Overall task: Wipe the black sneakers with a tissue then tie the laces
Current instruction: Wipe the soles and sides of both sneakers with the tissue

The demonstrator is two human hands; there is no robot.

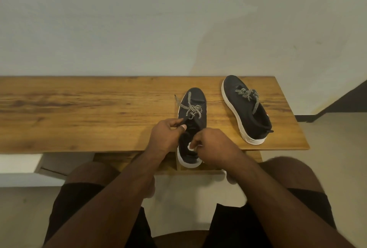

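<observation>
Two black sneakers with white soles stand on a wooden table (79,108). The near sneaker (195,96) has its heel over the front edge; its black-and-white laces (190,108) lie loosely crossed over the tongue. My left hand (166,134) pinches a lace at the sneaker's left side. My right hand (212,146) is curled over the sneaker's opening, with something small and white at its fingertips; whether that is the tissue I cannot tell. The far sneaker (246,112) lies at the right with its laces (249,96) in a bow.
A pale wall rises right behind the table. The table's right edge is just beyond the far sneaker, with a dark doorway or ramp (347,100) past it. My knees and black shorts (79,204) are below the front edge.
</observation>
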